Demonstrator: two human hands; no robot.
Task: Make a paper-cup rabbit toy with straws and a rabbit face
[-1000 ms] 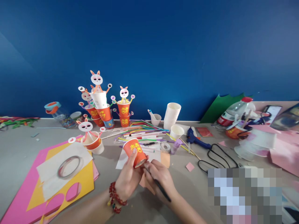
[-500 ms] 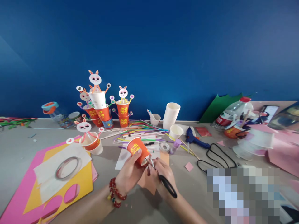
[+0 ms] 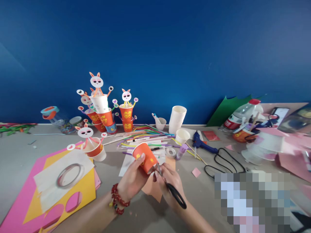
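Note:
My left hand (image 3: 134, 176) is closed around an orange paper cup (image 3: 145, 157) with yellow characters, tilted so its base points toward my right hand. My right hand (image 3: 171, 181) grips black-handled scissors (image 3: 177, 195) by the blades, the handle sticking out toward me. The blade tips meet the cup's base edge; whether they pierce it is hidden by my fingers. Under my hands lies a piece of orange paper (image 3: 153, 187). To the left stands a rabbit figure (image 3: 85, 132) in a paper cup.
Rabbit cups (image 3: 127, 111) stand stacked at the back left. Colourful pipe cleaners and pens (image 3: 148, 140) lie behind my hands. White cups (image 3: 177, 119), a glue stick (image 3: 182, 151) and a blue glue gun (image 3: 204, 145) with its black cord are to the right. A tape roll (image 3: 70, 175) rests on paper sheets.
The orange cup has turned slightly in my left hand, its characters shifting left. The scissors have tilted a little at its base. The whole view has shifted slightly.

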